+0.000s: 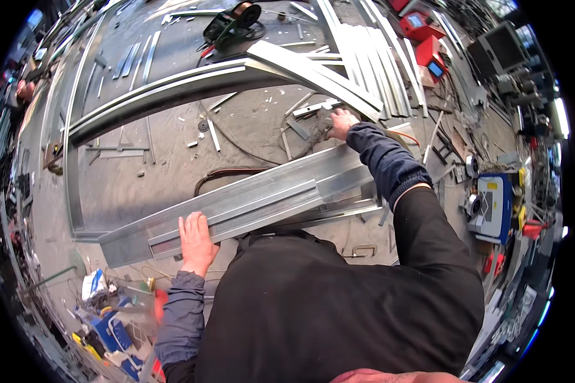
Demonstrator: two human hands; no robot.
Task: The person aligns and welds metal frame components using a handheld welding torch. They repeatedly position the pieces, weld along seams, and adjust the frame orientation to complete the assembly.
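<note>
A long grey sheet-metal channel (255, 182) lies slanted across in front of me, rising to the right. On its near side sits a shorter metal profile (262, 214). My left hand (198, 244) rests on the left part of this profile, fingers stretched out flat over it. Past the channel's far edge, my right hand (343, 124) reaches with bent fingers toward loose metal offcuts (298, 127). Its fingers close around something small that I cannot make out. Just beyond it, a wide metal profile (316, 76) lies at an angle across the frame.
A large metal frame (166, 96) encloses concrete floor with scraps and a cable (236, 147). A wire spool (246, 13) stands beyond it. Long profiles (374, 70) are stacked at the far right, beside red machines (431, 57). A blue-and-white machine (494, 207) stands right; a clamp (364, 251) lies nearby.
</note>
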